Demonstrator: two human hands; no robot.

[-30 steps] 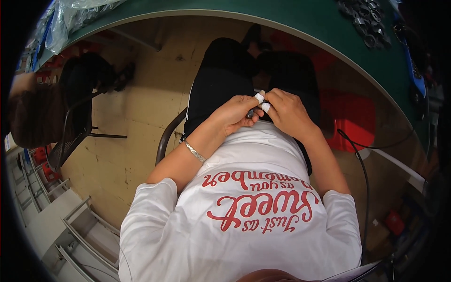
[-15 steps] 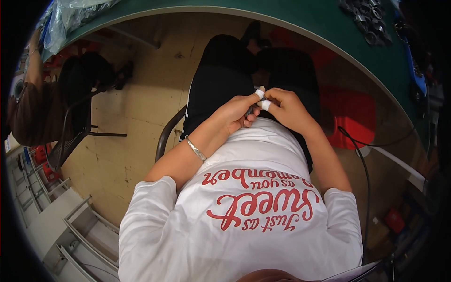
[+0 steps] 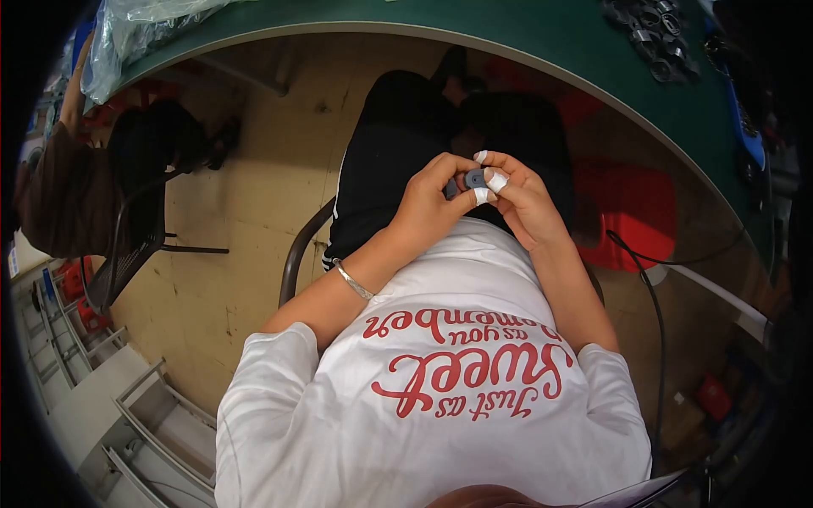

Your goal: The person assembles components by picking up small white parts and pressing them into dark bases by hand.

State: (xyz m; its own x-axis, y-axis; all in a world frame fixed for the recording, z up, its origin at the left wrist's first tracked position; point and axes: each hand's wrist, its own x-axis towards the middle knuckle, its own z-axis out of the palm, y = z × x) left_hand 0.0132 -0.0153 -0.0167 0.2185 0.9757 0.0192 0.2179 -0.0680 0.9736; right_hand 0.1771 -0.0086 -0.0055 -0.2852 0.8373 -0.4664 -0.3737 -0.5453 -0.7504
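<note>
A small dark grey part with a rounded end (image 3: 475,179) is held between both hands above my lap. My left hand (image 3: 430,199) is closed on its left side, thumb and fingers pinching it. My right hand (image 3: 523,198) pinches the rounded end from the right, with one finger raised over the top. White tape wraps the left thumb and two digits of the right hand. The fingers hide much of the part, so its exact kind cannot be made out.
A green table (image 3: 356,15) curves ahead, with a pile of dark grey parts (image 3: 654,38) at its far right and clear plastic bags (image 3: 144,38) at the left. A red stool (image 3: 635,216) and a black cable (image 3: 656,339) are right. Another person (image 3: 68,199) sits left.
Both hands have turned, and the grey part now shows between the fingertips instead of mostly hidden in the left hand. The right hand has opened its palm toward me.
</note>
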